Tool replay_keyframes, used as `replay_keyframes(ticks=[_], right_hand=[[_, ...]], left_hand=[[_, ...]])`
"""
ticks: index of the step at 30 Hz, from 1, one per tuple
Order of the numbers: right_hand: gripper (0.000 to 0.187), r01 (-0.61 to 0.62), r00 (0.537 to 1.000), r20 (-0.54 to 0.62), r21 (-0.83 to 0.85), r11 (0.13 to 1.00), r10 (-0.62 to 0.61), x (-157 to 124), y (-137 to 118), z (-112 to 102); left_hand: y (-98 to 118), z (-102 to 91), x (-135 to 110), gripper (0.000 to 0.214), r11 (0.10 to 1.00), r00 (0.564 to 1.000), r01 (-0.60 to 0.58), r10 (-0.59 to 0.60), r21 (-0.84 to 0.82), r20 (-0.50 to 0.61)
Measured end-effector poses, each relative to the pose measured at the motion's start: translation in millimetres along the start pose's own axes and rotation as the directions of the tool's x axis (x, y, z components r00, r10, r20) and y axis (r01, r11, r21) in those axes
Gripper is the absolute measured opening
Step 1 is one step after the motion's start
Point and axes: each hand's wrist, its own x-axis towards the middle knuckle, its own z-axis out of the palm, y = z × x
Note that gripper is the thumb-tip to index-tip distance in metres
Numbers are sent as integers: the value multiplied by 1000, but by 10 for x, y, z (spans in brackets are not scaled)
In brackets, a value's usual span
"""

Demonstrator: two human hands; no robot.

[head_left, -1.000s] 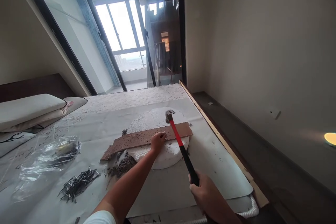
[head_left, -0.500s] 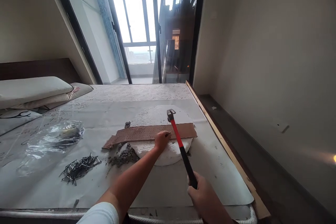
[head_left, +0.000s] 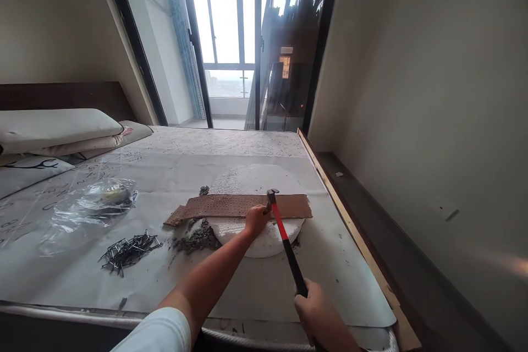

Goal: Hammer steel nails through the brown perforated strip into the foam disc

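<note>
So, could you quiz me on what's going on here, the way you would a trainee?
1. True or false: the left hand holds the hammer.
2. The brown perforated strip lies across: A) a pillow, B) a white foam disc, C) a plastic bag.
3. Fill in: the pile of thin dark metal pieces on the sheet is made of ____.
Key: 1. False, the right hand grips its handle. 2. B. 3. Nails.
</note>
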Motion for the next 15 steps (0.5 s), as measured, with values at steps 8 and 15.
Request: replay_keyframes(ticks=[8, 15], right_hand=[[4, 130, 980, -147, -50, 990, -136, -23, 37, -54], [11, -23, 997, 73, 42, 999, 20, 58, 163, -36]], left_hand=[[21, -53, -21, 15, 985, 999, -1, -5, -170, -33], [36, -166, 27, 12, 852, 987, 115, -155, -510, -36]])
